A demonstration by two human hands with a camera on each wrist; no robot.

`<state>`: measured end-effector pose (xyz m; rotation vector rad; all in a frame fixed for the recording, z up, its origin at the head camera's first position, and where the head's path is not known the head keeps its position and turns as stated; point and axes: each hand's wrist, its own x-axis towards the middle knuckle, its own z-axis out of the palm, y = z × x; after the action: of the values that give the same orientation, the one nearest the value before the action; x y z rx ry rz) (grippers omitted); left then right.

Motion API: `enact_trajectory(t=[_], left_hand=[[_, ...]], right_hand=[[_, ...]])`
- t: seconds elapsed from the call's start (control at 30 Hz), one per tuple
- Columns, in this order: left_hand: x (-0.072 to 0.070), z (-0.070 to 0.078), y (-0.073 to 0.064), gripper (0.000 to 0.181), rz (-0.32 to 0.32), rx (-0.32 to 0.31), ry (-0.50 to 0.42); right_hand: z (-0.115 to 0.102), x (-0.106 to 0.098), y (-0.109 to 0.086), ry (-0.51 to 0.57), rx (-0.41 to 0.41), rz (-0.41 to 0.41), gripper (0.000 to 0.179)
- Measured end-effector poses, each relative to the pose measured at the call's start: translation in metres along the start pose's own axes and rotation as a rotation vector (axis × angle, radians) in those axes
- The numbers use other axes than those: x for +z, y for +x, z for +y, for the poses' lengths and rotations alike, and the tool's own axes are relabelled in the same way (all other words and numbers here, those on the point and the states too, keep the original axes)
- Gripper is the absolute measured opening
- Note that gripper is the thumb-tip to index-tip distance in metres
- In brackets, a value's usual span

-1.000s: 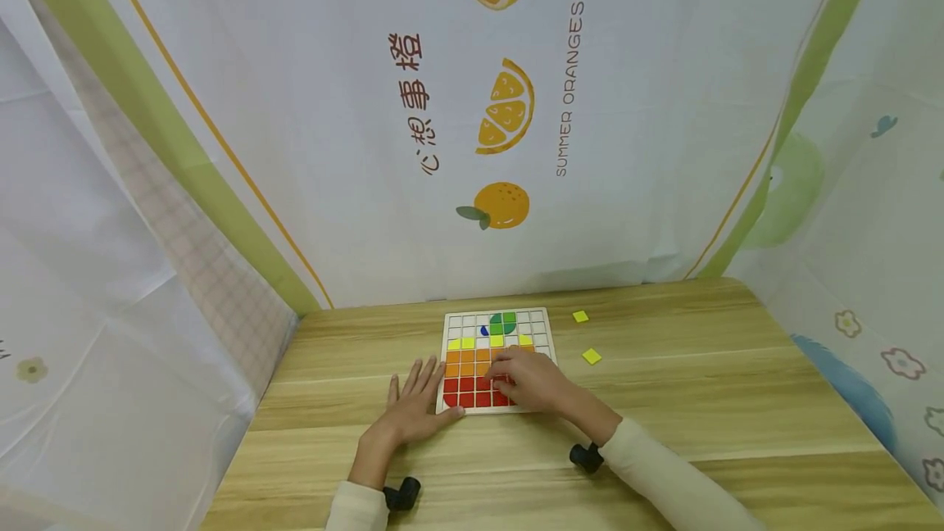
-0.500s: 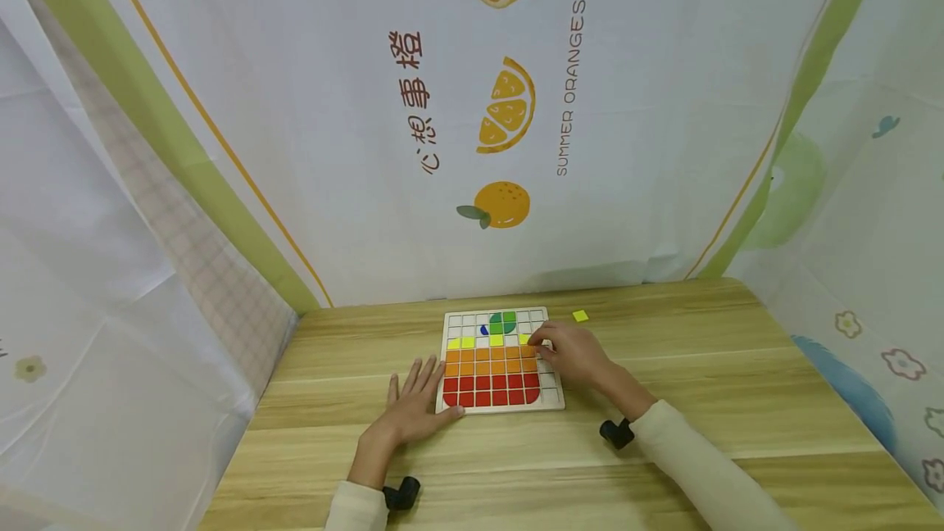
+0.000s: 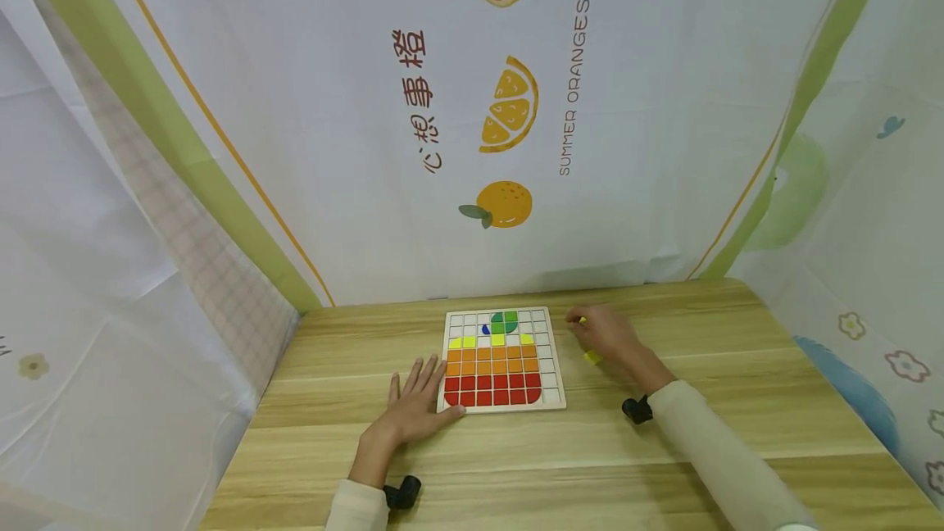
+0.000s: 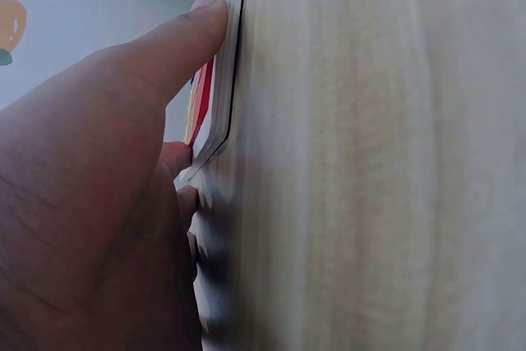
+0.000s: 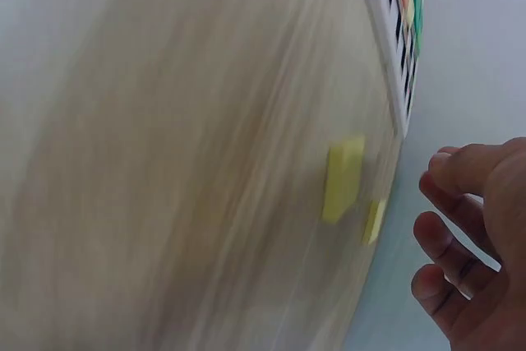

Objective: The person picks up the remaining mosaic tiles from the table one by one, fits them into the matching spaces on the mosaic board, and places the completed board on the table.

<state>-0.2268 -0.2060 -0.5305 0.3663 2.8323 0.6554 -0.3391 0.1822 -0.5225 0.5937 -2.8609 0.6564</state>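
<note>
A white grid board lies on the table, filled with rows of red tiles, orange tiles and several yellow ones. Green pieces and a small blue piece sit in its upper cells. My left hand rests at the board's lower left corner, fingers spread and thumb touching the near edge. To the right of the board, my right hand hovers with loosely bent fingers. Two loose yellow tiles lie under it, the nearer tile and the farther tile; the hand holds neither.
The wooden table runs back to a white curtain printed with oranges. Black wrist cameras sit on both wrists.
My right hand has moved from over the board's lower part, past its right edge, to above the loose yellow tiles. The red and orange rows are uncovered now. My left hand stays in place.
</note>
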Motion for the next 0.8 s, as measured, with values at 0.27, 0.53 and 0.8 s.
enact_trajectory(t=[0.27,0.53,0.8], left_hand=[[0.0,-0.001,0.001,0.098,0.002,0.01,-0.008],[0.0,-0.003,0.001,0.098,0.007,0.025,-0.008],[0.005,-0.007,0.0,0.1,0.033,0.053,-0.073]], right_hand=[[0.02,-0.008,0.004,-0.063,0.008,-0.008,0.031],[0.027,-0.006,0.003,-0.125,-0.026,-0.013,0.02],[0.029,-0.002,0.0,-0.142,-0.007,0.001,0.01]])
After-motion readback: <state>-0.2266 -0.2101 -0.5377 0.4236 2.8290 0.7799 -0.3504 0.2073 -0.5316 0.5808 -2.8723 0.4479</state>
